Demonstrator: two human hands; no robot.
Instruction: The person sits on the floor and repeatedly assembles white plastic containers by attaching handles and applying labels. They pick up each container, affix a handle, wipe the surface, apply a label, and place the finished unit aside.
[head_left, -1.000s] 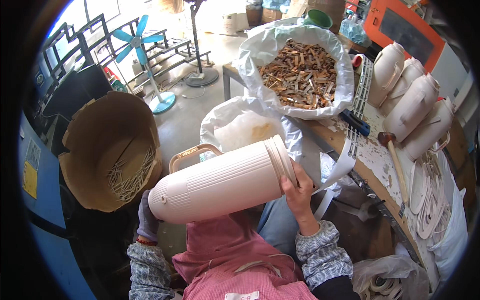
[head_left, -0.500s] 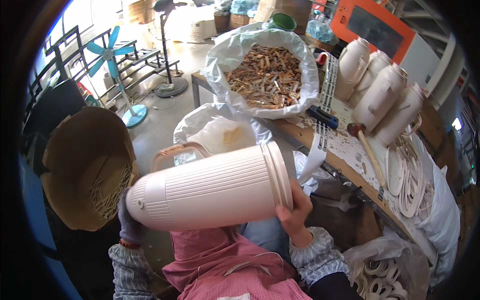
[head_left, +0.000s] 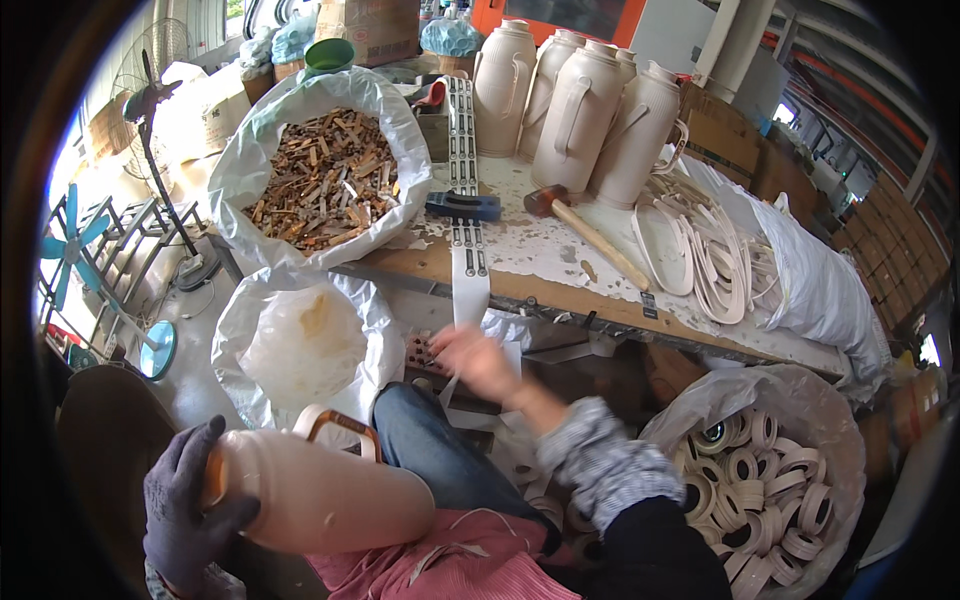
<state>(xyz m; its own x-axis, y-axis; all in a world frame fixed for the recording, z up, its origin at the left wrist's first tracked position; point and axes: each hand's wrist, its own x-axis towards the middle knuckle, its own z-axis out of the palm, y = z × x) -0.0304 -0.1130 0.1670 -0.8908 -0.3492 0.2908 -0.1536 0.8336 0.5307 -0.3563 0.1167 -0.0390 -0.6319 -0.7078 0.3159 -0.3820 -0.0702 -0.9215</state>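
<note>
A pale pink thermos flask body [head_left: 330, 495] lies tilted across my lap, its looped handle [head_left: 340, 425] on the upper side. My left hand [head_left: 185, 505], in a grey glove, grips its left end, where an orange-lit patch shows beside the fingers. My bare right hand [head_left: 480, 365] is in front of the table edge, at the lower part of a white strip [head_left: 470, 290] with dark printed marks that hangs off the table. Motion smears the right fingers, and whether they pinch the strip is unclear. A blue block [head_left: 463, 206] rests across the strip on the tabletop.
Several pale flask bodies [head_left: 580, 115] stand on the worn table [head_left: 520, 265], near a mallet [head_left: 600, 240] and pale loop-shaped parts [head_left: 700, 255]. A white sack of brown scraps [head_left: 325, 180] stands left. A lined bag [head_left: 235, 345] sits below it. Pale rings [head_left: 765, 490] fill a clear bag at lower right.
My right hand has left the flask and reached to the hanging strip. The flask has come lower and left, held by my left hand alone. The view has swung right.
</note>
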